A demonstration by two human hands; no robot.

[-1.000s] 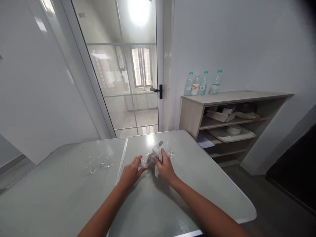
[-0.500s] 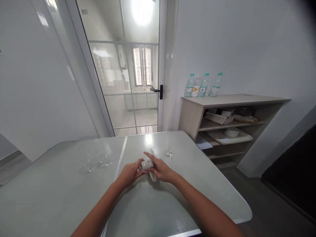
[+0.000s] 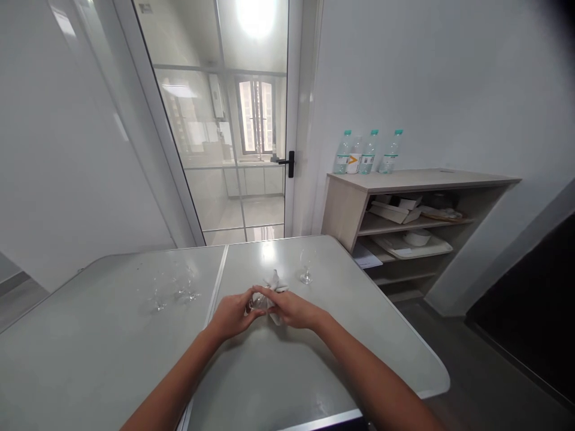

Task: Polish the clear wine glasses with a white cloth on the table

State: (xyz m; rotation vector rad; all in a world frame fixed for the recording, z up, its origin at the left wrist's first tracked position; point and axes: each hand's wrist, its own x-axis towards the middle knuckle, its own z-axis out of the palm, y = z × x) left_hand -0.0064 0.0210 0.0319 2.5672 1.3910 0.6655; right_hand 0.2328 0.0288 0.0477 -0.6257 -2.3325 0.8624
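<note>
My left hand (image 3: 236, 312) is closed round a clear glass (image 3: 259, 302), held above the grey-green table (image 3: 251, 383). From the other side my right hand (image 3: 288, 306) grips a white cloth (image 3: 275, 316), pressed against the glass. Part of the cloth sticks up beyond my fingers. The hands meet at the fingertips, so much of the glass is covered. A clear stemmed glass (image 3: 306, 275) stands beyond my right hand.
Several clear glasses (image 3: 186, 293) stand on the left part of the table. Behind the table is a glass door (image 3: 242, 179). To the right, a wooden shelf unit (image 3: 344, 206) carries plastic bottles (image 3: 368, 157), with trays and boxes inside.
My right fingers have lowered onto the glass and come closer to my left fingers. The cloth has bunched up more around the glass. The view has shifted slightly.
</note>
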